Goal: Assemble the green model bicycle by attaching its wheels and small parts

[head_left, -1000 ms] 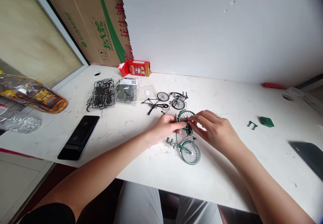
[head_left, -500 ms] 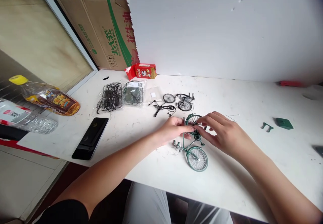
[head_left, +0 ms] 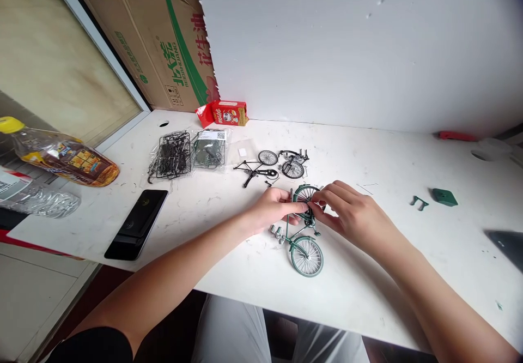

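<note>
A green model bicycle (head_left: 307,256) lies between my hands, its front wheel toward me and its rear wheel toward the far side. My left hand (head_left: 274,210) grips the frame near the rear wheel, thumb stretched along it. My right hand (head_left: 342,206) pinches at the hub area of that rear wheel, fingertips close to the left thumb. Whatever small part sits between the right fingertips is hidden. Beyond the hands lie a black bicycle frame (head_left: 255,172) with a wheel and a second black wheel assembly (head_left: 293,168).
To the left are a phone (head_left: 137,224), a tea bottle (head_left: 69,158) and a clear bottle (head_left: 53,200). Bagged black parts (head_left: 169,156) and a red box (head_left: 230,113) stand at the back. On the right lie a green bracket (head_left: 419,203) and a green block (head_left: 444,197).
The whole view has shifted slightly, so things appear further left. Both hands stay at the rear wheel, with little visible change in their grip.
</note>
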The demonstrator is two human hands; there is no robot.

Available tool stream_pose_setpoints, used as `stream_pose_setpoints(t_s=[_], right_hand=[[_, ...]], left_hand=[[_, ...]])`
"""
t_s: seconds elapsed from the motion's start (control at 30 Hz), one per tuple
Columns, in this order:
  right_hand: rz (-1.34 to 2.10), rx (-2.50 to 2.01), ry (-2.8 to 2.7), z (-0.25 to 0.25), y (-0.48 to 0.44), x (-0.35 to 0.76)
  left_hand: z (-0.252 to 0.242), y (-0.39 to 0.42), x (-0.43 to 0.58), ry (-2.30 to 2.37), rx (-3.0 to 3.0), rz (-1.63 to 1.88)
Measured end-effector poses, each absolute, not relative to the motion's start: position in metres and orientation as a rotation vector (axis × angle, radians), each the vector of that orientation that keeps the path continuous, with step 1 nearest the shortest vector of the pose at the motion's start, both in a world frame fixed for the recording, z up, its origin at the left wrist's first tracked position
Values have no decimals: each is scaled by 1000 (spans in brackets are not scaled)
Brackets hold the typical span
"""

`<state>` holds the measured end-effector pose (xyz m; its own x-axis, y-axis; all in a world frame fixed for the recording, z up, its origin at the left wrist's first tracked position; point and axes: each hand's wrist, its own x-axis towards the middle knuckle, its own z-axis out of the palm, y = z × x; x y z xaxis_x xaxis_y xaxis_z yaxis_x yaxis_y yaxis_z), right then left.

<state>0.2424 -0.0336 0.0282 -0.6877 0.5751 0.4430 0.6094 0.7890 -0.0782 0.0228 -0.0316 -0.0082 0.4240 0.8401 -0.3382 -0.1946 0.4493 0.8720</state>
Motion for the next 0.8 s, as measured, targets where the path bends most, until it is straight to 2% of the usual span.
stream_pose_setpoints(t_s=[0.23,0.6,0.8], right_hand=[[-36,-844,-2516,32,-32,247],[-212,-911,-2576,29,-33,240],[-168,-919,-2523,32,-34,242]], left_hand=[[-3,-32,23,907,852,753],[-7,-29,21,941,875,754],[-8,-30,21,960,880,764]])
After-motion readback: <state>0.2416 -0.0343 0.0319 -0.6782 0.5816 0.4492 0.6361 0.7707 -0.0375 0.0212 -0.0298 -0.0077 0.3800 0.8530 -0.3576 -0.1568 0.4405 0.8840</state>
